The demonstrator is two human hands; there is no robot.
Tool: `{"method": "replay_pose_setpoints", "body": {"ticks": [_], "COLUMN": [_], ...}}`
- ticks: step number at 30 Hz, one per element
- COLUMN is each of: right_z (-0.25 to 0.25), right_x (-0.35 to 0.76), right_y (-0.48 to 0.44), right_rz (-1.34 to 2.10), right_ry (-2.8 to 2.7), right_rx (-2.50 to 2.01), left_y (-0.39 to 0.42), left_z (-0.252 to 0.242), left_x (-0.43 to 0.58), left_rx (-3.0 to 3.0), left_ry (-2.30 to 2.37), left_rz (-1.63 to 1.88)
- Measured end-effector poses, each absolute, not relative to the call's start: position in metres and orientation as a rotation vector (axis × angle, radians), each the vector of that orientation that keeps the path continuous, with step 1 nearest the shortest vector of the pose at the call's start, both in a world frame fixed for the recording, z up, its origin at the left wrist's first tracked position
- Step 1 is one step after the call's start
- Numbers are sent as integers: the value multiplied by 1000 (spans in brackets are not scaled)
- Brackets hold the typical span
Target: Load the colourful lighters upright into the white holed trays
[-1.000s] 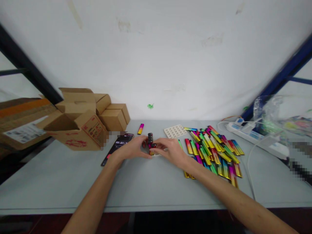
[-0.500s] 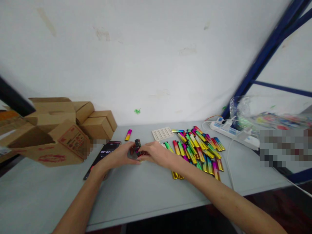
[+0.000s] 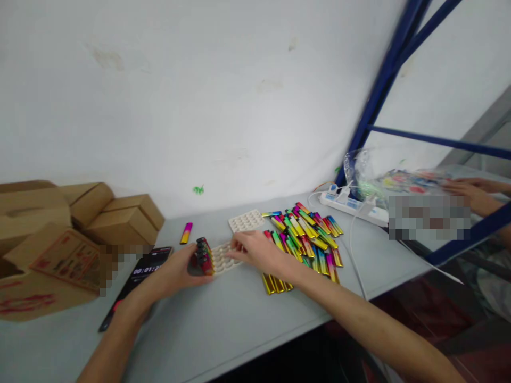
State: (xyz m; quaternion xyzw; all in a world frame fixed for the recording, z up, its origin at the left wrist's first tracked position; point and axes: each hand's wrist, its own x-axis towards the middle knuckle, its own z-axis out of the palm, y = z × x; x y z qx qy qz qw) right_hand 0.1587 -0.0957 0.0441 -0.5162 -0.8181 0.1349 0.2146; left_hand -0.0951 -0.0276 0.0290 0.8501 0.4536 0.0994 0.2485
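Observation:
A white tray with round holes lies on the grey table. At its left end stands a short row of coloured lighters. My left hand cups that end of the tray and the standing lighters. My right hand rests on the tray's right end with fingers curled; what they pinch, if anything, is hidden. A pile of several shiny multicoloured lighters lies just right of my right hand.
A second holed tray and a lone pink-yellow lighter lie further back. A phone showing a timer and cardboard boxes sit left. A power strip, a plastic bag, a blue frame and another person's hand are right.
The view has swung right and tilted. My right hand slid right along the tray, uncovering its holes, while my left hand stayed by the standing lighters.

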Motion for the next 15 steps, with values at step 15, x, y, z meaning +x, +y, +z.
{"method": "replay_pose_setpoints", "body": {"ticks": [15], "right_z": [46], "right_x": [202], "right_y": [-83], "right_rz": [359], "right_ry": [-2170], "right_rx": [-1869], "left_y": [-25], "left_z": [27], "left_x": [-99], "left_rx": [2339], "left_ry": [1263], "left_rz": [238]}}
